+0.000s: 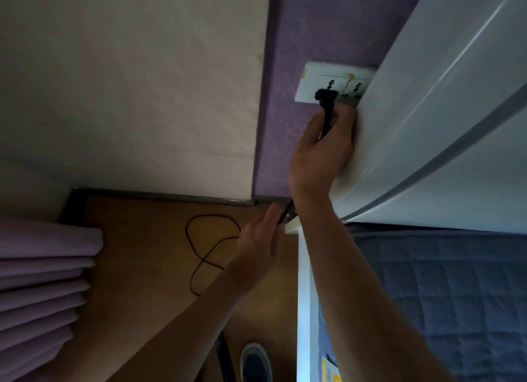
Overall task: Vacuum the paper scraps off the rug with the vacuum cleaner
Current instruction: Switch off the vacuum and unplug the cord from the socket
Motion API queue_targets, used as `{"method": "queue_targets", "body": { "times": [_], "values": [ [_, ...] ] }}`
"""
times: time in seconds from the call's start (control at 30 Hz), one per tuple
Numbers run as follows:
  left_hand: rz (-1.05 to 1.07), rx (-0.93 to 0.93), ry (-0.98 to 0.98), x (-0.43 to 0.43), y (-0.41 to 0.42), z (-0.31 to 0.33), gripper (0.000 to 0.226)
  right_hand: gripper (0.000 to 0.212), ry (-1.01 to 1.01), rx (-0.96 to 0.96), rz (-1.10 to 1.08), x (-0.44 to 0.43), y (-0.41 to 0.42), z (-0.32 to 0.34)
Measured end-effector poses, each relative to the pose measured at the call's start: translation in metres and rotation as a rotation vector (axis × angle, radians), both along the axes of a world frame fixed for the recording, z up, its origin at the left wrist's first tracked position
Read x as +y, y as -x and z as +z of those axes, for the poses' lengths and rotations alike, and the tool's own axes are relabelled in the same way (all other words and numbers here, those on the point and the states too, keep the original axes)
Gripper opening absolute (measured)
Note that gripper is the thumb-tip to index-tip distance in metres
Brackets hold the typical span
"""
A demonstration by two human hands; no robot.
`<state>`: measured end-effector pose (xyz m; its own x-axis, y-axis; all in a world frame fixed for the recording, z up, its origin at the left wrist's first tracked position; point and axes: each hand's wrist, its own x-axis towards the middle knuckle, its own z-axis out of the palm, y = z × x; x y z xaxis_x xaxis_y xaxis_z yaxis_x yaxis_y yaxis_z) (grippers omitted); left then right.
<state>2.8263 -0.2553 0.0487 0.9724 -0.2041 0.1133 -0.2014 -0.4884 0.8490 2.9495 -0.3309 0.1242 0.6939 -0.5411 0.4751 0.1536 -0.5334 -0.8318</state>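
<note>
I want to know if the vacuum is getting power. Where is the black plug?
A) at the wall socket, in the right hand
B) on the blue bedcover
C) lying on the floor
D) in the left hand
A: the right hand grips the black plug at the wall socket.

purple wall (pixel 313 25) | cream wall (pixel 128 82) | wooden floor (pixel 137 239) | lilac curtain (pixel 37 282) | white curved panel (pixel 456 96) | blue quilt (pixel 456 296)

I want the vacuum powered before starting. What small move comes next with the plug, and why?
Probably press the plug home into the wall socket: the right hand grips it at the plate's left outlet, whose upper holes show uncovered, and the cord lies slack on the floor.
</note>
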Motion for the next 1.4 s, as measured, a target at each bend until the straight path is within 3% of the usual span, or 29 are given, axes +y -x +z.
{"method": "queue_targets", "body": {
  "times": [0.23, 0.43, 0.73, 0.87, 1.0, 1.23, 1.4],
  "values": [
    [0.018, 0.011, 0.023, 0.007, 0.002, 0.0, 0.037, 0.017, -0.001, -0.049, 0.002, -0.001, -0.005, -0.001],
    [-0.013, 0.082, -0.028, 0.018, 0.0, 0.0, 0.024, 0.015, 0.013, -0.045, 0.023, -0.002, -0.003, -0.003],
    [-0.053, 0.095, -0.035, 0.027, 0.003, 0.014, 0.042, 0.013, 0.025, -0.044, 0.023, -0.002, -0.003, -0.001],
    [-0.062, 0.117, 0.005, 0.022, 0.014, 0.009, 0.036, 0.014, 0.034, -0.026, 0.026, -0.004, 0.01, -0.004],
    [-0.101, 0.205, -0.039, 0.031, 0.046, -0.005, 0.024, 0.013, 0.019, 0.01, 0.19, -0.004, 0.053, -0.015],
    [0.013, 0.235, -0.031, 0.047, 0.068, -0.001, 0.042, 0.018, -0.067, 0.089, 0.309, 0.011, 0.065, -0.011],
    [0.152, 0.248, -0.004, 0.061, 0.093, -0.008, 0.012, 0.016, -0.05, 0.079, 0.42, 0.047, 0.079, -0.013]
  ]
}}
